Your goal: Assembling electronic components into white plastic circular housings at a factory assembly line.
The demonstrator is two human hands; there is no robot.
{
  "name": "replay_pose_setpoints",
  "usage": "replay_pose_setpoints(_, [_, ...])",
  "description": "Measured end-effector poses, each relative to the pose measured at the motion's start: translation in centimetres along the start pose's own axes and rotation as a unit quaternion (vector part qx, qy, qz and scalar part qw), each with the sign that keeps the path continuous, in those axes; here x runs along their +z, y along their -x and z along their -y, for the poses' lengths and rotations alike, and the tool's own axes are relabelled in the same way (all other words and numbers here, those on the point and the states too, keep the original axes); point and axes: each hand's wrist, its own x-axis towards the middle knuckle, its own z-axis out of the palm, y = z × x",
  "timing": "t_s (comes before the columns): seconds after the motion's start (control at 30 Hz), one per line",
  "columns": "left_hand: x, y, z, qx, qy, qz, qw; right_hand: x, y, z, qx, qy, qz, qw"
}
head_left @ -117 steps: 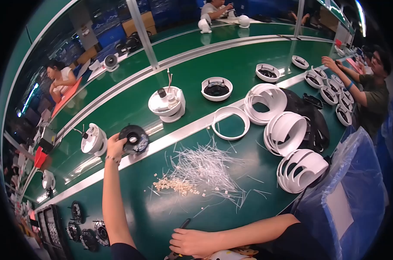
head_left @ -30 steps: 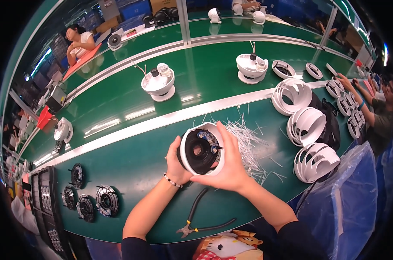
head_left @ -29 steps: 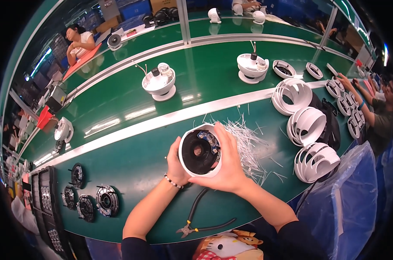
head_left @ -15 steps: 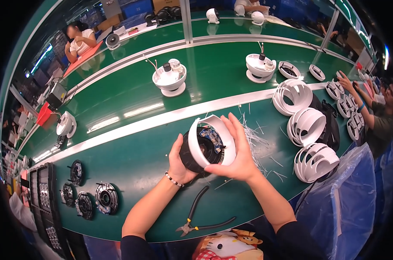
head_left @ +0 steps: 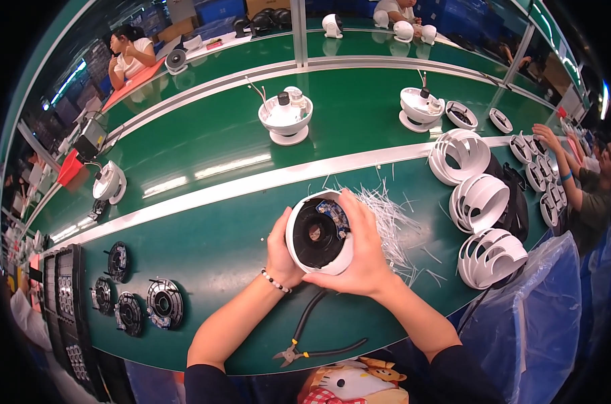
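Observation:
Above the bench I hold a round black housing (head_left: pixel 313 241) with a blue circuit board (head_left: pixel 332 217) on its inner face. A white ring-shaped cover (head_left: pixel 293 237) surrounds it, its open side facing me. My left hand (head_left: pixel 283 254) is closed round the left side of the pair. On the right, my right hand (head_left: pixel 365 250) is closed on the white cover, thumb along its lower edge. The far sides of both parts are hidden by the hands. Diagonal cutting pliers (head_left: pixel 291 351) with black handles lie open on the bench just below my hands.
Several black discs with circuit boards (head_left: pixel 164 304) lie left, beside a black tray (head_left: pixel 77 296). White plastic trimmings (head_left: pixel 386 219) are strewn right of my hands, near stacked white rings (head_left: pixel 477 202). White bowl-shaped units (head_left: pixel 285 118) stand on the green conveyor (head_left: pixel 204 138). A co-worker (head_left: pixel 591 195) works far right.
The white cover has come down from a tilt and now sits around the black housing. Both hands have drawn closer together. Bowl-shaped units on the conveyor appear shifted slightly right.

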Motion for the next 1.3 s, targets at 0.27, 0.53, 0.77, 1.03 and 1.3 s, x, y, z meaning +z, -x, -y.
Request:
replay_pose_setpoints(0.27, [-0.3,0.4,-1.2,-0.07,0.038,0.105,0.991,0.3,-0.1,-0.1,-0.017,0.04,0.032,0.999])
replay_pose_setpoints(0.53, [-1.7,0.1,-0.8,-0.057,-0.01,0.095,0.994,0.0,-0.4,-0.9,-0.019,0.033,0.105,0.994])
replay_pose_setpoints(0.77, [-1.0,0.0,-0.4,0.009,-0.021,0.046,0.999,2.2,0.3,-1.4,-0.006,0.038,0.014,0.999])
replay_pose_setpoints(1.03, [-1.6,-3.4,-4.9,0.043,0.034,-0.112,0.992,3.0,2.6,1.9,-0.028,0.051,0.092,0.994])
replay_pose_setpoints(1.3, [-12.7,-8.4,-14.7,0.155,-0.081,-0.273,0.946,2.3,7.1,4.3,-0.201,0.09,0.506,0.834])
